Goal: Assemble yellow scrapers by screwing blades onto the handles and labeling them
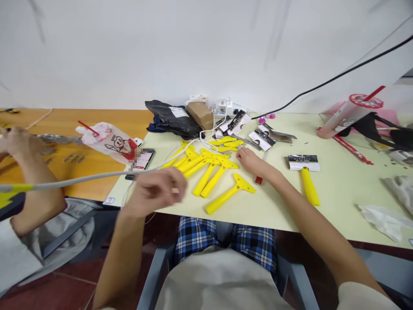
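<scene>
My right hand is down at the far side of the pale cream tabletop, fingertips bunched beside the small flat yellow plastic pieces — whether they grip one I cannot tell. My left hand is raised over the table's near edge, just below a thick grey cable, its fingers loosely curled and blurred, so I cannot tell if anything sits between them. Between my hands lies a heap of yellow plastic T-shaped handles, heads pointing away from me and overlapping. One more loose yellow T-shaped handle lies apart, nearer my lap. Right of my right forearm rests a yellow-handled scraper, a black-and-white card sleeve covering its head. Beyond my right hand there are more black-and-white printed cards, scattered; a small red block is just beside my wrist. Off to my left — past a dark-edged phone — a co-worker's hand is over the orange wooden table
</scene>
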Demonstrator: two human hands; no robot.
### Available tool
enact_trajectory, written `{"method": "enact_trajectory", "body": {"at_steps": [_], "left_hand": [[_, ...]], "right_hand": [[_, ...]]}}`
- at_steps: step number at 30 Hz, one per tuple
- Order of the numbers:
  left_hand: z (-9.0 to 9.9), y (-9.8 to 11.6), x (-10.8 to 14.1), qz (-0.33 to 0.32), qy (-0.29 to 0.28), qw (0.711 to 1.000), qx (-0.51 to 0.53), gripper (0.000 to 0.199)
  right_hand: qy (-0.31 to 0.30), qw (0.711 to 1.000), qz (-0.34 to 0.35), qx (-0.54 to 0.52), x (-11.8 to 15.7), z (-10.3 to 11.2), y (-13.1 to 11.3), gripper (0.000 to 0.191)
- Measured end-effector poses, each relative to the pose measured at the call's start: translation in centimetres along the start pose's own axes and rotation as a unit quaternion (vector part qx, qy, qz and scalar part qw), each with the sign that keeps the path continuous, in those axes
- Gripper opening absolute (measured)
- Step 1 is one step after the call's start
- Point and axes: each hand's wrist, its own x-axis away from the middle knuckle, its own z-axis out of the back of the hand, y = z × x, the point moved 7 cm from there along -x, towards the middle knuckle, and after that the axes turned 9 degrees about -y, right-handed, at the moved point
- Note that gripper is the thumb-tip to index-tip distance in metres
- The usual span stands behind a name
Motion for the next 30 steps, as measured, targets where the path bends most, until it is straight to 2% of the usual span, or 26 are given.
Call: {"method": "enact_trajectory", "body": {"at_steps": [3, 5, 9, 13, 17, 23, 27, 30], "left_hand": [[-6.5, -1.1, -4.7, 0.0, -0.119, 0.993, -0.011, 0.012], [-8.5, -2.9, -8.6, 0.019, -0.129, 0.99, -0.045, 0.014], [-9.8, -7.4, -16.0, 0.04, -0.135, 0.986, -0.091, 0.019], [-10.2, -10.9, -20.8, 0.028, -0.153, 0.97, -0.186, 0.016], [-11.0, -13.3, -22.6, 0.037, -0.188, 0.962, -0.195, 0.014], [-11.9, -15.1, -22.9, 0.045, -0.201, 0.963, -0.172, 0.012], [-11.4, -14.7, -22.2, 0.025, -0.173, 0.97, -0.168, 0.015], [-10.3, -13.3, -20.8, 0.035, -0.12, 0.983, -0.137, 0.016]], "right_hand": [[0.004, 0.999, -0.002, 0.033, 0.1, 0.1, -0.4, 0.019], [0.007, 0.999, -0.002, 0.041, 0.3, 0.1, -0.5, 0.018], [0.025, 0.999, -0.003, 0.03, 0.7, 0.1, -0.2, 0.015], [0.05, 0.999, -0.009, 0.005, 1.2, 0.7, -0.1, 0.012], [0.069, 0.997, -0.01, -0.025, 1.6, 1.5, 0.0, 0.01], [0.089, 0.995, 0.001, -0.036, 1.9, 2.2, 0.4, 0.009], [0.101, 0.994, 0.022, -0.025, 2.2, 2.8, -0.1, 0.019], [0.117, 0.991, 0.029, -0.064, 2.6, 4.0, -0.7, 0.025]]}}
